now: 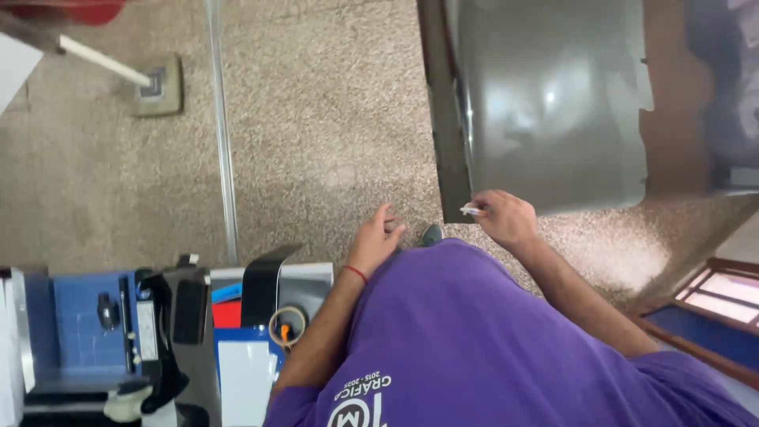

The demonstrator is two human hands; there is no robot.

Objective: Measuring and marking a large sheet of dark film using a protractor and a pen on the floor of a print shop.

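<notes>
Head view: speckled floor point(332, 119); right hand point(506, 217) pinches white piece point(470, 210), left hand point(378, 237) loose.

white rectangular label strip point(147, 341), narrow and upright, on the blue cutting device at lower left. white rectangular label or sheet point(247, 378) on a blue surface, lower centre-left, beside a red panel. no screens or signs.

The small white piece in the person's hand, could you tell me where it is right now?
In the head view, the white piece is pinched in the right hand, right of centre, at the lower edge of the grey metal sheet.
</notes>
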